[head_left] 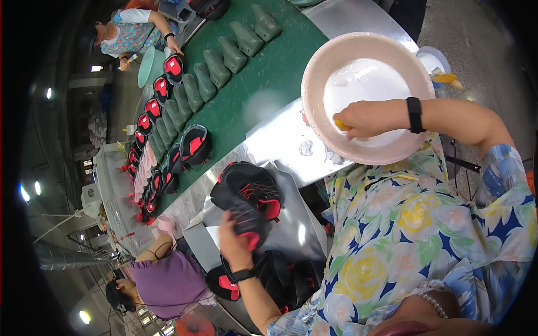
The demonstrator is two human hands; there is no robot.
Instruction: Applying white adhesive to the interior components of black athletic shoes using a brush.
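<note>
The green conveyor belt (246,95) runs away from the person, carrying a line of grey-green shoe lasts (216,67) and black-and-red shoe uppers (193,144). Along its near edge lies the metal tabletop (280,140), and on that stands a wide pink basin (358,98) with white glue pooled in its bottom. A dark heap of more uppers (286,280) lies below the person's left arm.

The two hands work well apart. The left hand (235,243) is closed on a black shoe upper with red trim (249,196), holding it tilted above the tabletop, just in front of the person's flowered shirt. The right hand (367,119) reaches into the basin, fingers pinched on a small yellow-handled brush (341,125) whose tip is hidden in the glue.

To do this dip well, the brush probably wants only a modest load, wiped against the basin's inner wall so nothing drips on the way across. The left hand would do best to keep the upper steady, with the surface to be coated turned up toward the brush.
</note>
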